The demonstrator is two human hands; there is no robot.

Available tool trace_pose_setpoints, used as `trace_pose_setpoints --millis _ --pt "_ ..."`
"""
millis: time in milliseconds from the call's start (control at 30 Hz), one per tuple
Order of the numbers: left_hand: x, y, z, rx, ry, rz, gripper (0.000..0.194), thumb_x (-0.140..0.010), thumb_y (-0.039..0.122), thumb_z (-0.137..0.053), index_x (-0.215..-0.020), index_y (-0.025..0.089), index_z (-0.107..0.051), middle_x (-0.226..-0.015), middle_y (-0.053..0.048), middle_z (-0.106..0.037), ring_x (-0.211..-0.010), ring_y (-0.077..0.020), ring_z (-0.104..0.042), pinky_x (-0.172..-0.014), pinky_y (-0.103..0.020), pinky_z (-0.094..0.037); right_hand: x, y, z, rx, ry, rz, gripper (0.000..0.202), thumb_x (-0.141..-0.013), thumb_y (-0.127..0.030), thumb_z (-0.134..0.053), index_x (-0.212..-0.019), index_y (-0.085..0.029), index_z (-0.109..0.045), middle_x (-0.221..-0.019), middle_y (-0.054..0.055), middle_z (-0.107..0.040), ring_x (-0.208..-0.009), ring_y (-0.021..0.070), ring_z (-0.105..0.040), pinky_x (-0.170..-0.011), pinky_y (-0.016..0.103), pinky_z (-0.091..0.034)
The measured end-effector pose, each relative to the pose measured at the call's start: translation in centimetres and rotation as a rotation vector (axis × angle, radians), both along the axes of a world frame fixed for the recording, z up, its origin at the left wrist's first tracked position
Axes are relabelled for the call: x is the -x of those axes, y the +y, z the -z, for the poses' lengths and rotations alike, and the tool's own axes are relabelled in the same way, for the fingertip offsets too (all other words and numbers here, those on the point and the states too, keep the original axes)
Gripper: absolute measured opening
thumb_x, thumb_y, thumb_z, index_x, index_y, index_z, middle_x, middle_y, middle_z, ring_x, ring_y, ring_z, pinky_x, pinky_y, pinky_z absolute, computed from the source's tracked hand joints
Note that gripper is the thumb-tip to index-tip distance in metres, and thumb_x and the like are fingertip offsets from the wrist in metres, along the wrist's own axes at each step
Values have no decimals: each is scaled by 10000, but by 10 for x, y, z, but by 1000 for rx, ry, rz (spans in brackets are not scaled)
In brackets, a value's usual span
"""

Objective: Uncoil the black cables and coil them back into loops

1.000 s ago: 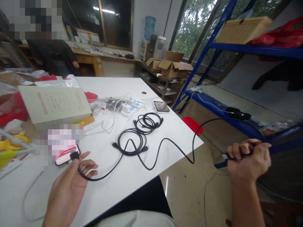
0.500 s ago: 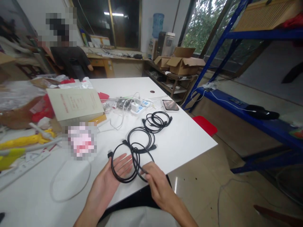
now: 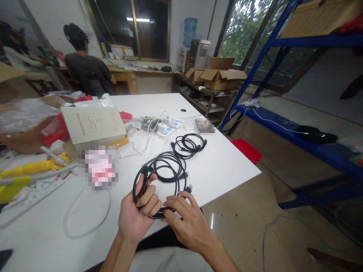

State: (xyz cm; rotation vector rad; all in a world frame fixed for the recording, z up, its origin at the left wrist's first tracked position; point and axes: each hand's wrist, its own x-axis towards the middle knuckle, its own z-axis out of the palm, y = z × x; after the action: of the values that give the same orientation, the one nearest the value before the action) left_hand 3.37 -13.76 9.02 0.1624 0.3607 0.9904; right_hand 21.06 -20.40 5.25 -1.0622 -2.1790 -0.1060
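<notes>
Above the front edge of the white table [image 3: 227, 170], a black cable [image 3: 136, 170] is wound into a coil of several loops. My left hand [image 3: 138, 215], palm up, has its fingers curled round the left side of that coil. At the lower right, the fingers of my right hand [image 3: 188, 223] close on the loops, partly hiding them. A plug [image 3: 189, 188] with a light metal tip sticks out just above the right fingers. Behind lie another coiled black cable [image 3: 163, 179] and, farther off, more black coils [image 3: 194, 135].
White chargers [image 3: 166, 129] with cords lie mid-table. On the left are an opened carton [image 3: 93, 124], a pixelated pink item [image 3: 100, 168], a power strip [image 3: 34, 200] and a loose white cord [image 3: 66, 226]. A red stool [image 3: 246, 150] and blue shelving [image 3: 317, 145] stand right. A person [image 3: 87, 71] sits beyond.
My left hand has gone from open under the loops to curled round them. The coil has been gathered together, with a plug now at its right. My right hand has shifted along the loops.
</notes>
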Motion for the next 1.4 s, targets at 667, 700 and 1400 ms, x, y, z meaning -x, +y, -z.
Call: trace_pose_setpoints --millis 667,700,1400 --pt "-20 112 58 -515 924 -193 609 -844 693 -786 -1067 142 -652 -706 20 -627 -656 -153 -615 -700 -285 -500 -43 113 55 57 -279 96 179 -1113 -275 -524 -1106 -177 -673 -988 63 -652 -985 223 -576 -1051 407 -457" --pt "-18 112 61 -547 985 -230 613 -829 650 -823 -1132 147 -649 -762 3 -663 -715 -167 -645 -730 -287 -502 -44 116 58 78 -278 96 193 -1115 -299 -525 -1077 -177 -670 -984 62 -647 -977 222 -573 -1028 399 -460" --pt "-2 119 115 -1023 1547 -442 412 -951 305 -682 -1354 238 -630 -1312 -103 -692 -1211 -271 -683 -1058 -460 -565 -42 113 65 212 -165 -34 529 -956 -721 -639 -907 -194 -626 -940 71 -650 -913 239 -577 -804 370 -451"
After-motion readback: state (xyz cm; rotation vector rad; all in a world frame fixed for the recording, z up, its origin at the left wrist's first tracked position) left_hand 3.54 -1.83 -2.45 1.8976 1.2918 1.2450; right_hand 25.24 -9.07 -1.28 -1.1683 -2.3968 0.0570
